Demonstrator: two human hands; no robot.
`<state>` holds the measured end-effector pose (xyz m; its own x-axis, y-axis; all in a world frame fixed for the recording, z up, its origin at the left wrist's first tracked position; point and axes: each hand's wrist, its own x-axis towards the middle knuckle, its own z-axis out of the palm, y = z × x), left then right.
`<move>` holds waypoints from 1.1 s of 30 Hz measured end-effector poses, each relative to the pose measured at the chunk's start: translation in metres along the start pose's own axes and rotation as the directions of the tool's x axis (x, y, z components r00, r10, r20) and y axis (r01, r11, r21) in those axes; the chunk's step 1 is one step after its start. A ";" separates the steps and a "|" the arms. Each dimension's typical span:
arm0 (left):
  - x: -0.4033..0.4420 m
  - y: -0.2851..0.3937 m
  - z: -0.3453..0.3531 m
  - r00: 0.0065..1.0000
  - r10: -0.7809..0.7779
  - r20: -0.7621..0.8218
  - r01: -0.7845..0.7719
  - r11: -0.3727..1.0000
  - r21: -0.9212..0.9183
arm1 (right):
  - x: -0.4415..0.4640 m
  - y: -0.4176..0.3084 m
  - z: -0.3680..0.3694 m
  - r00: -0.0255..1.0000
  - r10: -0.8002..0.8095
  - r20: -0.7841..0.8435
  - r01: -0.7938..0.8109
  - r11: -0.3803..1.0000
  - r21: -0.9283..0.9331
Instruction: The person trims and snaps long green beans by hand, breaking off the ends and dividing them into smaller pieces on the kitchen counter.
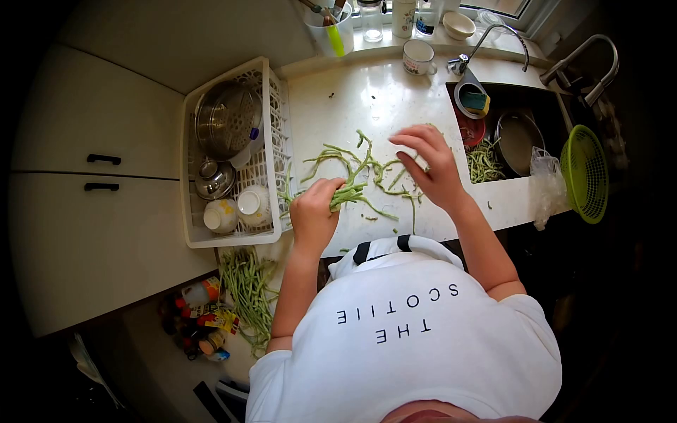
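Note:
My left hand [316, 211] is closed around a bunch of long green beans [347, 194] above the white counter [338, 92]. The bean ends stick out to the right of the fist. To the right, my right hand [431, 161] is raised over the counter with its fingers apart and nothing visible in it. Between and beyond the hands lie loose long beans [384, 176], along with small broken bits. A larger heap of long beans [248, 289] lies to the left of my left forearm. Snapped bean pieces [484, 163] are in the sink.
A white dish rack [275, 141] with bowls and steel pots stands on the left. A mug [419, 56] sits at the back. On the right are the sink with a pot [520, 144], a faucet [460, 65], a plastic bag [547, 183] and a green colander [585, 174]. Bottles [204, 292] stand lower left.

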<state>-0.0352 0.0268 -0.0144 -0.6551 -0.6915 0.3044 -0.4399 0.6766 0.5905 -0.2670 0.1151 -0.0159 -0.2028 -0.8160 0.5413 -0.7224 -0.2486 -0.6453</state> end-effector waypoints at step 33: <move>0.009 0.001 0.020 0.848 -0.442 0.292 0.408 0.195 -0.892 | -0.025 -0.018 0.049 0.965 0.061 0.253 -0.133 0.952 0.275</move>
<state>-0.0538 0.0266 -0.0265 -0.5408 -0.8117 -0.2208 0.1942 -0.3759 0.9061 -0.2167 0.1143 -0.0436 -0.0728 -0.9352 0.3466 -0.4792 -0.2720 -0.8345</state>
